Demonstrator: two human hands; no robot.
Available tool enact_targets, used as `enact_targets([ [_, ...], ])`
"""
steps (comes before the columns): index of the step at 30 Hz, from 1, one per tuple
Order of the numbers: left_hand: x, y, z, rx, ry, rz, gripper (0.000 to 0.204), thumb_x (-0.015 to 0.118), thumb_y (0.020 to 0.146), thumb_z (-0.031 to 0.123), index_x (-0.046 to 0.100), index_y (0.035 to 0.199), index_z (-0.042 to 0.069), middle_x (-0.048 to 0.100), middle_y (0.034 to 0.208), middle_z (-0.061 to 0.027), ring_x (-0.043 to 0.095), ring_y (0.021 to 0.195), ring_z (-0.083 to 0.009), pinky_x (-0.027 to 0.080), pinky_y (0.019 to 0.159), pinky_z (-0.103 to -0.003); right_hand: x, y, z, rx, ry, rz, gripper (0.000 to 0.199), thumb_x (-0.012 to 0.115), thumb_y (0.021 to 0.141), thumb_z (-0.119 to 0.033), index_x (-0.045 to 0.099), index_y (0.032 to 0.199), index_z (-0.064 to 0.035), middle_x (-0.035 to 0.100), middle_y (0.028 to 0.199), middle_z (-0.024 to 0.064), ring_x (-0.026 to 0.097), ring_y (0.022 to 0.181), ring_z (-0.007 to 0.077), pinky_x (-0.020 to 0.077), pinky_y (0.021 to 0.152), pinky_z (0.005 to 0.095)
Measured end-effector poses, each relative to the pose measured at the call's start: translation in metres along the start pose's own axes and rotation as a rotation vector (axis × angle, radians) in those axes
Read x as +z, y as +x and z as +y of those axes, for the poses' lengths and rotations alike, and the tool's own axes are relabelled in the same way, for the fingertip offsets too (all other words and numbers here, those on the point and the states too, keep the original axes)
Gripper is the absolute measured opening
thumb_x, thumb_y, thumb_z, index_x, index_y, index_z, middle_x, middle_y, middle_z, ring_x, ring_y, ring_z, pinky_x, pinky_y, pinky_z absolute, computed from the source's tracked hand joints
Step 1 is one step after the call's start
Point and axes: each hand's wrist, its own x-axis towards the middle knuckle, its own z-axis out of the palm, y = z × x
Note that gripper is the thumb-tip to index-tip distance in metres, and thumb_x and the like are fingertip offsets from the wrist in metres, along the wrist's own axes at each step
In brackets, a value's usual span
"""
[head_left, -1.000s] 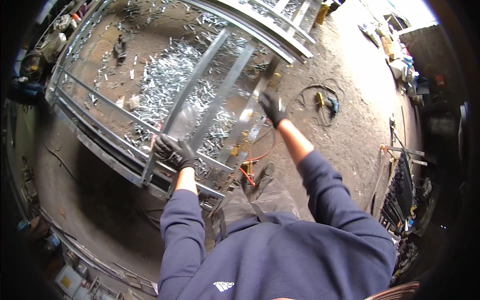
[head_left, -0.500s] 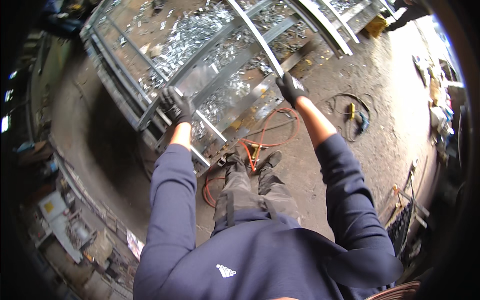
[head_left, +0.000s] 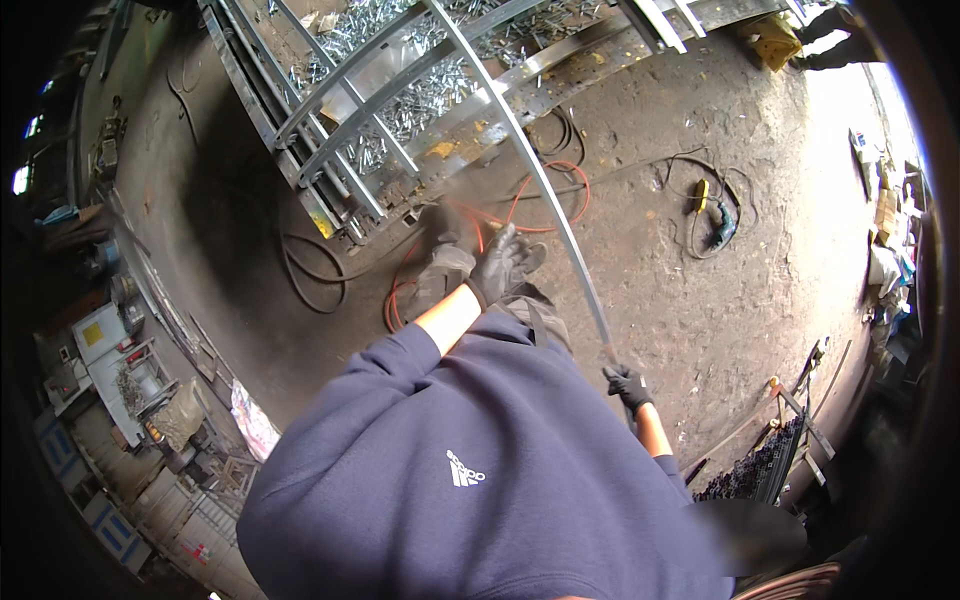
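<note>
1. Two gloved hands in view — right hand [head_left: 628, 384] closed round the lower end of a long metal strip [head_left: 545, 190].
2. Left hand [head_left: 503, 264] open, empty — strip just beside it, running up past its fingers.

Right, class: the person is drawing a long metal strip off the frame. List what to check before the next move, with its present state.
1. Right hand grips the metal strip at its near end: ok.
2. Left hand on the strip: not ok, it is off it.
3. Both hands gloved: ok.
4. Floor free of the red cable: not ok.
5. Strip's far end free of the frame: cannot tell.
</note>
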Motion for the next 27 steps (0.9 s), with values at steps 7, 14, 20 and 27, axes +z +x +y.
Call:
enact_targets([
  [7,0.027,0.083,0.083,0.315,-0.161,0.138,0.08,0.052,0.085,0.081,0.053,0.125,0.012,0.064,0.114,-0.0141,0.064,0.104,-0.0343,0.049,0.09,-0.057,0.034,0.027,0.12,0.014,-0.371,0.056,0.061,0.057,0.094,-0.06,0.072,0.093,-0.0007,0.067,0.077,0.0197,0.069,0.079,0.0294,0.0509,0.071,0.0473],
  [14,-0.002,0.096,0.141,0.361,0.158,0.337,0.039,0.052,0.103,0.038,0.053,0.122,0.004,0.066,0.107,-0.0168,0.071,0.093,-0.0362,0.059,0.079,-0.056,0.016,0.004,0.252,-0.055,-0.329,0.007,0.04,0.063,0.095,-0.043,0.074,0.107,-0.0058,0.074,0.087,0.0156,0.07,0.081,0.0188,0.0524,0.072,0.039],
  [20,-0.025,0.115,0.139,0.449,0.227,0.313,0.027,0.051,0.098,0.019,0.053,0.121,0.005,0.067,0.107,-0.0203,0.071,0.084,-0.0367,0.061,0.069,-0.051,0.013,-0.068,0.158,0.105,-0.122,0.15,0.053,0.068,0.091,-0.057,0.075,0.092,-0.0044,0.068,0.074,0.0046,0.06,0.07,0.0138,0.0484,0.065,0.0338],
  [27,0.017,0.098,0.138,0.413,-0.118,0.32,0.018,0.053,0.098,0.023,0.058,0.1,0.006,0.064,0.083,-0.0115,0.066,0.066,-0.0278,0.057,0.063,-0.043,0.013,-0.111,0.102,0.042,-0.307,0.419,0.061,0.067,0.087,-0.063,0.071,0.082,-0.0031,0.057,0.062,0.0069,0.055,0.064,0.0159,0.0451,0.062,0.037],
])
